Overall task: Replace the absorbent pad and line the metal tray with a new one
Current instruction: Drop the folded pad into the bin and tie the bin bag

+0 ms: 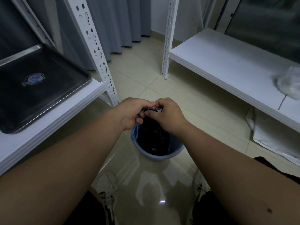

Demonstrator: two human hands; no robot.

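The metal tray (pixel 39 88) lies bare on the white shelf (pixel 53 120) at the left, its floor showing only a round blue sticker (pixel 34 78), one corner just inside the shelf's front edge. No pad lies in it. Out in front, over the floor, the left hand (pixel 133 113) and right hand (pixel 165 115) meet fingertip to fingertip, both curled closed around the blue drawstring (pixel 136 129) of a black bag (pixel 154 137); a loop of the string hangs below the left hand. The bag lines a blue bin (pixel 176 146) that stands on the tiled floor (pixel 146 78) directly beneath the hands, which hide its far rim. A perforated white upright (pixel 97 51) rises between tray and bin. To the right, a second white shelf (pixel 227 70) carries a crumpled clear plastic bag (pixel 289 83) at its far end, and a white sheet (pixel 266 135) lies beneath it on the floor. Grey curtains (pixel 113 21) hang behind. Two pale shoes (pixel 107 189) show at the bottom.
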